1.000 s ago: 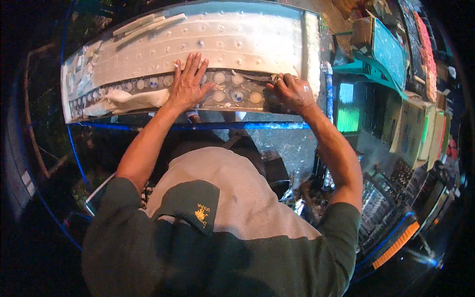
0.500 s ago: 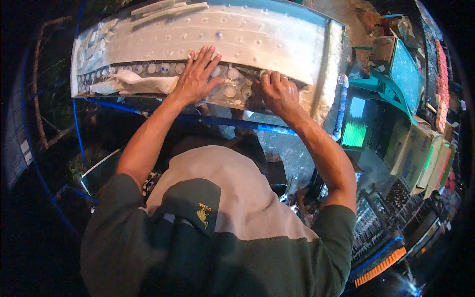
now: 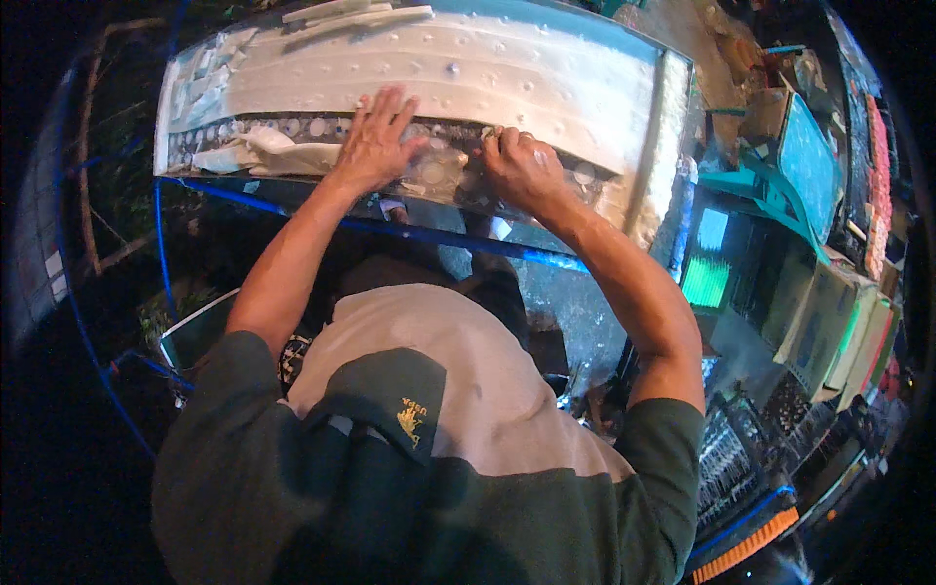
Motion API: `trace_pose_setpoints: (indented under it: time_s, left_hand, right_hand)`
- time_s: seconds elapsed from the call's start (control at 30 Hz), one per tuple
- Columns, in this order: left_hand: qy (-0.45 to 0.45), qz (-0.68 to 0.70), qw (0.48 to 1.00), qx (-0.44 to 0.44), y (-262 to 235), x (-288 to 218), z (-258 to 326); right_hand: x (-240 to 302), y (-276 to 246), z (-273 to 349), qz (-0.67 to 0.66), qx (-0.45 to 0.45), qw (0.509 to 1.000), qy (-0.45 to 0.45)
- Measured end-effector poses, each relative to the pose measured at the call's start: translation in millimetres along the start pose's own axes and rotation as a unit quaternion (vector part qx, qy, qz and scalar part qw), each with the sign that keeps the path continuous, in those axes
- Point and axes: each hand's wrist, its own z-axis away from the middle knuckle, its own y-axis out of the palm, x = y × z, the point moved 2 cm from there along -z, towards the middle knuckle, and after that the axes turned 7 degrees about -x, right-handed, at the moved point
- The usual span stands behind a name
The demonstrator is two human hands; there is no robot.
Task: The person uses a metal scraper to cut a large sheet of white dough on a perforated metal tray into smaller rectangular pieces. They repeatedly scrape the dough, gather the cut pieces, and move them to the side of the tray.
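A pale, dimpled sheet (image 3: 546,73) covers most of a long panel in front of me. My left hand (image 3: 378,144) lies on its near edge with the fingers spread. Further right, my right hand (image 3: 526,171) is closed at the same edge; a small bit shows by its fingertips, too little to name. Along the near side runs a dark strip with pale round discs (image 3: 585,174), partly hidden by both hands. A loose, crumpled pale strip (image 3: 283,151) lies over this band, left of my left hand.
Thin pale slats (image 3: 361,18) lie at the panel's far edge. A blue bar (image 3: 419,236) runs beneath the near side. To the right stand a teal frame (image 3: 770,190), cardboard pieces (image 3: 824,322) and a bright green ribbed piece (image 3: 706,281).
My right hand has slid left along the sheet's edge, uncovering discs to its right. My left hand has shifted slightly left, fingers still spread. The whole view has moved a little.
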Motion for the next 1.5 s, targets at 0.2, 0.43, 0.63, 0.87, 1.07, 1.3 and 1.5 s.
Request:
trace_pose_setpoints:
  time_s: [0.2, 0.43, 0.63, 0.87, 1.07, 1.3, 1.5]
  left_hand:
    - [-0.122, -0.053, 0.990, -0.042, -28, 89, 26]
    - [-0.179, -0.032, 0.983, 0.006, -26, 118, 49]
    - [-0.186, -0.017, 0.982, 0.018, -16, 130, 48]
    - [-0.221, -0.047, 0.968, 0.107, -29, 143, 44]
    - [-0.238, -0.037, 0.964, 0.115, -38, 157, 52]
    - [-0.239, -0.079, 0.965, 0.073, -48, 170, 56]
    - [-0.282, -0.025, 0.959, -0.029, -26, 209, 100]
  right_hand:
    - [11, 12, -33, -0.030, 0.067, 0.997, -0.024]
    - [37, 47, -56, -0.041, -0.010, 0.995, -0.093]
    - [59, 67, -88, -0.035, -0.034, 0.992, -0.113]
    - [68, 77, -105, -0.033, 0.077, 0.990, -0.111]
    - [116, 88, -155, -0.061, 0.096, 0.993, -0.043]
    - [142, 142, -185, -0.115, 0.077, 0.990, -0.010]
    - [175, 148, -221, -0.074, 0.089, 0.991, -0.067]
